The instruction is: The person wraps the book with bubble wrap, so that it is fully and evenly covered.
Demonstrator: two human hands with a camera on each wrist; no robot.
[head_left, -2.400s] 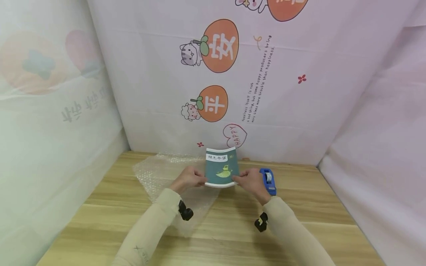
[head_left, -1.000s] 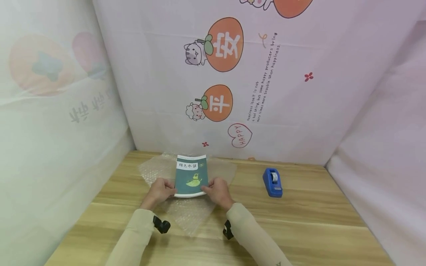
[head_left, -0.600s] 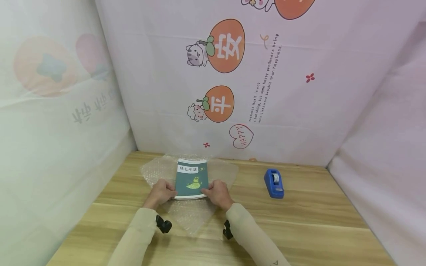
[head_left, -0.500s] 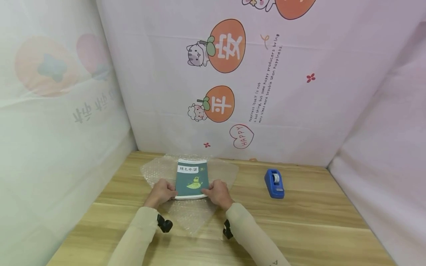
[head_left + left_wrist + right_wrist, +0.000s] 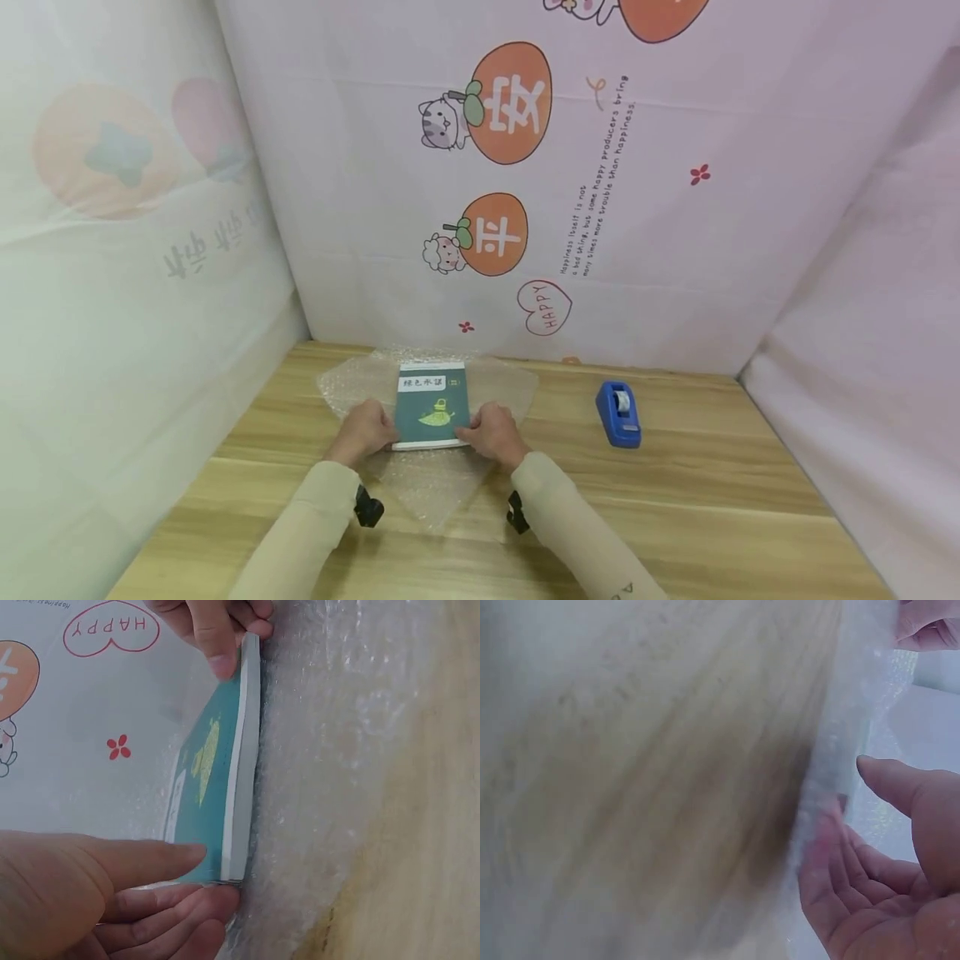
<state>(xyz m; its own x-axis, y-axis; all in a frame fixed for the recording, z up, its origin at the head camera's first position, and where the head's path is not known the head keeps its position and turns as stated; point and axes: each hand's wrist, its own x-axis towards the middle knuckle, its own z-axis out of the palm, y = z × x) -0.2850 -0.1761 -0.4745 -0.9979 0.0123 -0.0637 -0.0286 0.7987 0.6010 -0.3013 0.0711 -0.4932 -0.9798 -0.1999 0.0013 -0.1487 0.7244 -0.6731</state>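
Observation:
A teal book (image 5: 432, 398) with a white title label and a yellow drawing lies over a diamond-turned sheet of bubble wrap (image 5: 431, 483). At its near left corner my left hand (image 5: 365, 432) pinches it, thumb on the cover and fingers at the edge below. My right hand (image 5: 495, 432) grips the near right corner in the same manner. The left wrist view shows the white page edge of the book (image 5: 244, 765) low over the bubble wrap (image 5: 322, 750). In the right wrist view, the right hand's fingers curl at the edge of the bubble wrap (image 5: 825, 750).
A blue tape dispenser (image 5: 619, 417) stands on the wooden table (image 5: 675, 517) to the right. White printed cloth (image 5: 637, 250) hangs behind the table, with cloth sides at left and right. A black wrist camera (image 5: 367, 507) sits on the left sleeve.
Both hands have carried the book left and toward the body, lowering it over the bubble wrap. In the last half second it has only flattened slightly, with both grips kept.

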